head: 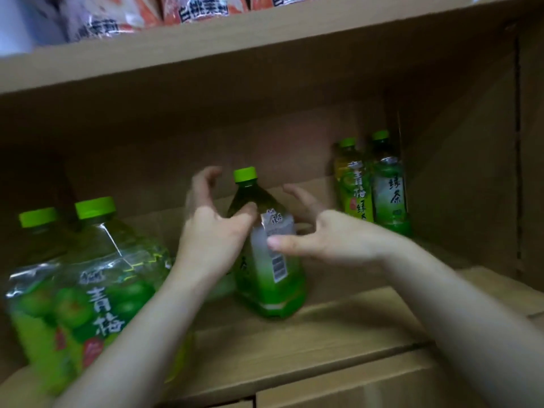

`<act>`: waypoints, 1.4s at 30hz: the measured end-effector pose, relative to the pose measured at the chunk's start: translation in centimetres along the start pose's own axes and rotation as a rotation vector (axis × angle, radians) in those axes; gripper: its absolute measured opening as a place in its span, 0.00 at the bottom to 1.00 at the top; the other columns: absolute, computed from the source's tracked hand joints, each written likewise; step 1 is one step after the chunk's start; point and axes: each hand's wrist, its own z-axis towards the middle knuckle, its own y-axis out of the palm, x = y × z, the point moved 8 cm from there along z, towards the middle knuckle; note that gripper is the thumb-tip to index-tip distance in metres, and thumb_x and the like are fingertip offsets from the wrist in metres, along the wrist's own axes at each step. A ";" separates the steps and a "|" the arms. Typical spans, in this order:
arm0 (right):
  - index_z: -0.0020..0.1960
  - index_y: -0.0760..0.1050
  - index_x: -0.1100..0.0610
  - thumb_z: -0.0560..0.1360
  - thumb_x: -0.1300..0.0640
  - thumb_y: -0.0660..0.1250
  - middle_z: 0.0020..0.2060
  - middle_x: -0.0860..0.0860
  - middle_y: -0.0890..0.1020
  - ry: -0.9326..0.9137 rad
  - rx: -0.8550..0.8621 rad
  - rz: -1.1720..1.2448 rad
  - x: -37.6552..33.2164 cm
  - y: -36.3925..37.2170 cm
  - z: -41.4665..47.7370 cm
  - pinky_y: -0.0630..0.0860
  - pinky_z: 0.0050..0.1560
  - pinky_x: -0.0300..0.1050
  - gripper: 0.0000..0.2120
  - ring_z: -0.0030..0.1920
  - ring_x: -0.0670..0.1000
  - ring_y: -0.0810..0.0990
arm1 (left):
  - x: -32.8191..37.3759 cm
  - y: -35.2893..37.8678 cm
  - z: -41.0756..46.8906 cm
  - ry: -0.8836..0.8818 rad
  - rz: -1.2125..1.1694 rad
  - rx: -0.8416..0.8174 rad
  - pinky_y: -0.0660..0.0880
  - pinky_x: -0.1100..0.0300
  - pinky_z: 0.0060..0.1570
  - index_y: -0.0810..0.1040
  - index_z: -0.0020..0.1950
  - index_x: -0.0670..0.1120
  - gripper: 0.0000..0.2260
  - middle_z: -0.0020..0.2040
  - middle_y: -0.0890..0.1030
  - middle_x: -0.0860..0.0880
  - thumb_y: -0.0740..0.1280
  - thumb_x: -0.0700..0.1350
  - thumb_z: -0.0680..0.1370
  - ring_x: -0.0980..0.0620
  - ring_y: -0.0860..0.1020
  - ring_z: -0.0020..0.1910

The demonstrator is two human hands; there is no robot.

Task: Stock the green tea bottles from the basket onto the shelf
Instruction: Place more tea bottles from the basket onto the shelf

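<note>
While the left hand [212,234] stands wide open just left of the green tea bottle [269,278], fingers spread and lifted clear and only the thumb resting on the bottle's dark shoulder, the right hand [332,234] is spread open on the other side. Its thumb tip lies on the label and its fingers curve past the back of the bottle without closing on it. Blur softens both hands, so how firm either touch is cannot be told. The bottle stands upright between them on the wooden shelf [309,343], near its middle. It has a bright lime-green cap and a clear neck and shoulder showing dark olive liquid. Its wrap label fades from pale white at the top to strong green at the foot, with a barcode panel facing the camera. To the left, at the shelf's front, stand two large bottles [97,278] with the same green caps and labels picturing green plums. In the back right corner two small bottles [354,187] stand side by side, one labelled yellow-green, the other white and green. On the upper shelf [265,33] lie orange and pink packs [203,7].
</note>
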 end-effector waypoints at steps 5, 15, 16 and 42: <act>0.73 0.49 0.38 0.57 0.45 0.79 0.64 0.50 0.75 -0.112 0.299 -0.021 0.3 3.0 1.5 0.77 0.58 0.47 0.54 0.60 0.51 0.77 | -2.6 2.5 -2.2 -0.174 -0.128 -0.320 0.75 0.52 0.56 0.64 0.67 0.59 0.19 0.53 0.79 0.56 0.64 0.55 0.77 0.56 0.78 0.50; 0.71 0.64 0.43 0.63 0.70 0.77 0.54 0.47 0.83 -0.080 0.216 0.208 1.9 -1.7 1.0 0.81 0.53 0.50 0.44 0.52 0.48 0.84 | -3.3 3.7 -3.7 0.007 0.653 -0.574 0.59 0.56 0.69 0.52 0.76 0.42 0.30 0.75 0.60 0.41 0.61 0.42 0.76 0.44 0.59 0.74; 0.73 0.62 0.43 0.63 0.68 0.78 0.55 0.47 0.83 -0.073 0.256 0.213 2.4 -2.3 0.9 0.80 0.55 0.50 0.46 0.53 0.48 0.83 | -3.7 4.5 -3.5 -0.028 0.736 -0.605 0.57 0.54 0.71 0.51 0.76 0.42 0.31 0.76 0.57 0.41 0.61 0.42 0.76 0.42 0.56 0.75; 0.75 0.61 0.44 0.75 0.71 0.65 0.66 0.45 0.72 -0.106 0.531 0.398 5.5 -6.6 -2.2 0.73 0.58 0.33 0.36 0.62 0.44 0.72 | -1.2 4.5 1.3 -0.249 -0.132 -0.178 0.79 0.62 0.40 0.68 0.68 0.44 0.38 0.50 0.82 0.47 0.81 0.45 0.62 0.53 0.81 0.42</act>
